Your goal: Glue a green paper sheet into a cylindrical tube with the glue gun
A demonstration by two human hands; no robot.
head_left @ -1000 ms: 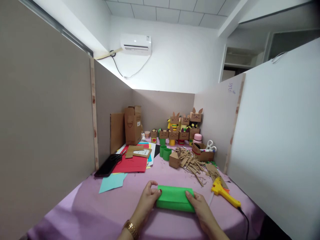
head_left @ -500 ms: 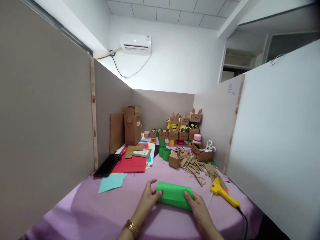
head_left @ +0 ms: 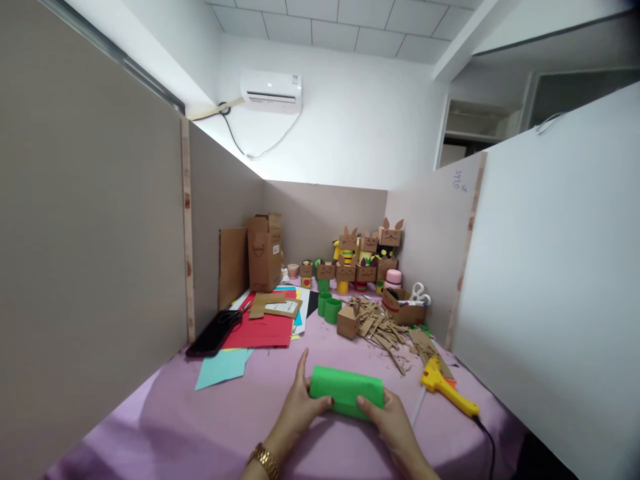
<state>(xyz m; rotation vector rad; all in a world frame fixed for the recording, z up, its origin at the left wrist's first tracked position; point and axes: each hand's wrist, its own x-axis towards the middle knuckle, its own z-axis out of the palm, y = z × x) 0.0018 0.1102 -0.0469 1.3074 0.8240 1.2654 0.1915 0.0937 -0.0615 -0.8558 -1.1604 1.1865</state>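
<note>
A bright green paper roll (head_left: 346, 388) lies sideways between my two hands, just above or on the purple cloth near the front. My left hand (head_left: 303, 399) grips its left end, thumb across the front and index finger raised off it. At the other end my right hand (head_left: 384, 412) holds the roll with its thumb pressed on the front; its other fingers are mostly hidden behind. To the right of my right hand lies a yellow glue gun (head_left: 447, 387) with a black cord.
Beyond my hands stand two green paper tubes (head_left: 333, 311), a small cardboard box (head_left: 349, 322) and heaped cardboard strips (head_left: 383, 327). Coloured paper sheets (head_left: 265, 335) and a black phone (head_left: 210, 337) lie left. Cardboard animal figures (head_left: 346, 270) line the back; partition walls enclose the table.
Both thumbs have slid inward along the green roll, and the roll has turned slightly. My left index finger has straightened upward. The view has shifted slightly.
</note>
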